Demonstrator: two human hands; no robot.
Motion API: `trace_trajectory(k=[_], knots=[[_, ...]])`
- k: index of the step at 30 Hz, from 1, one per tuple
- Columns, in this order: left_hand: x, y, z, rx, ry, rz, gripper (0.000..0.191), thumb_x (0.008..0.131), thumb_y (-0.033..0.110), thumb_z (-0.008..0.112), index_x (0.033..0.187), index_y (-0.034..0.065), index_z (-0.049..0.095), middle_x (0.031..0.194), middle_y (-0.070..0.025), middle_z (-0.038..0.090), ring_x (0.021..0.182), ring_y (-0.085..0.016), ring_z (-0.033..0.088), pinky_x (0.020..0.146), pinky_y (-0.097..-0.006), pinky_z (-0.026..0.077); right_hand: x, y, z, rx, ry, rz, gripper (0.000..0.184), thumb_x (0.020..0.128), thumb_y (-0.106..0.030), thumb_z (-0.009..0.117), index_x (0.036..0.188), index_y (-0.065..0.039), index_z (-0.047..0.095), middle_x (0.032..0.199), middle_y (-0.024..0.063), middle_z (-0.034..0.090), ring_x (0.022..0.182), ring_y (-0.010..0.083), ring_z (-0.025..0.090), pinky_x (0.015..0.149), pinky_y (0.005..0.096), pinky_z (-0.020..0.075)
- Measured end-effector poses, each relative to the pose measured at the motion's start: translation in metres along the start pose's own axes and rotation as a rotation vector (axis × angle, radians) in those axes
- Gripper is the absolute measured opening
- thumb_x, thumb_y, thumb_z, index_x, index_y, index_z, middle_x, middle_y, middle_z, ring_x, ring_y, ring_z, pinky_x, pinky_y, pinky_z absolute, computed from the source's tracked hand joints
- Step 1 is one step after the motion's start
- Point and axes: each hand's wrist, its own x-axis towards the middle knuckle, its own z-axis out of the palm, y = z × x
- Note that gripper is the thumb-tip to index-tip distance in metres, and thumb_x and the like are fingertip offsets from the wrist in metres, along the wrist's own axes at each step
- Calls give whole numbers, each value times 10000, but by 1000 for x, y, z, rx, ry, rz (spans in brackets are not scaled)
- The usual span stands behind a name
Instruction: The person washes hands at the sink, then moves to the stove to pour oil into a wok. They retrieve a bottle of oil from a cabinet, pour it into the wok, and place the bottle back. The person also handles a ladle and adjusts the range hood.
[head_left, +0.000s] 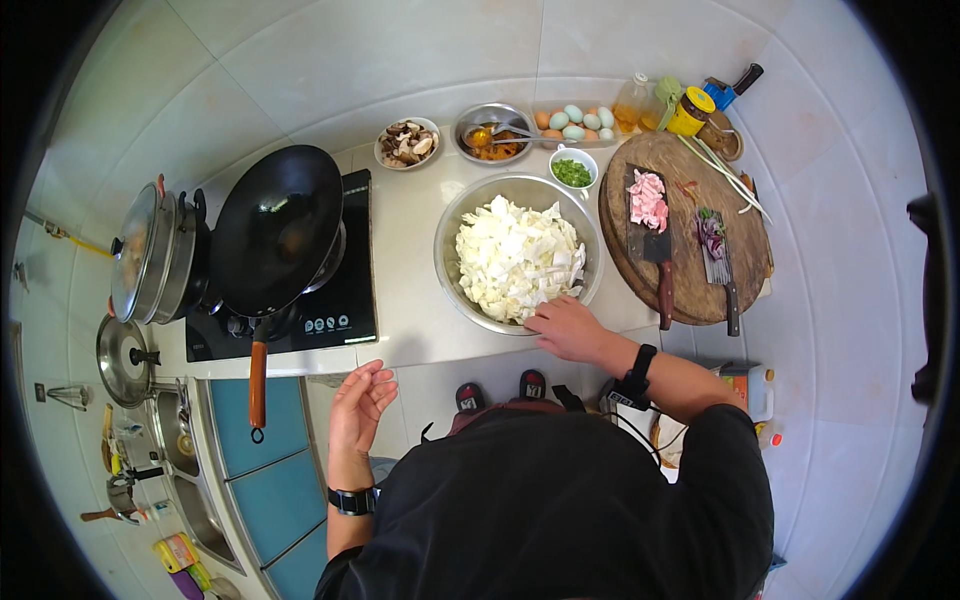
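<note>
A wide stainless-steel bowl (444, 277) on the counter is heaped with chopped pale cabbage (517, 259). At the bowl's near rim is my right hand (568, 328), with fingers over the edge against the cabbage and the thumb outside; the fingertips are partly hidden. My left hand (365, 397) hovers empty in front of the counter's edge, palm turned up and fingers loosely apart. Nearest to it is the wooden handle (258, 382) of a black wok (274, 225). The wok sits tilted on the black gas hob (356, 300).
Right of the bowl, a round wooden chopping board (690, 292) bears two cleavers carrying sliced meat (648, 199) and purple vegetable pieces (711, 232). Behind stand sliced mushrooms (407, 142), a sauce bowl (465, 116), eggs (574, 133) and chopped greens (571, 173). A steamer pot (146, 255) stands left.
</note>
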Motion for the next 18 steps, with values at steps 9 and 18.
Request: trace_trajectory(k=[9,18], knots=[[-3,-1,0,13,26,7,273,923,139,498,1117,-50,536,969,-147,640,823,-210,647,768,-318,538,1,34,-3,-89,25,73,144,701,-240,689,790,-148,623,782,21,563,826,223,567,741,372,437],[-2,-1,-2,6,5,11,269,919,148,509,1120,-28,543,956,-138,645,814,-214,651,761,-325,543,3,38,1,-79,59,139,139,708,-210,671,821,-139,632,795,30,571,836,229,567,748,382,457]])
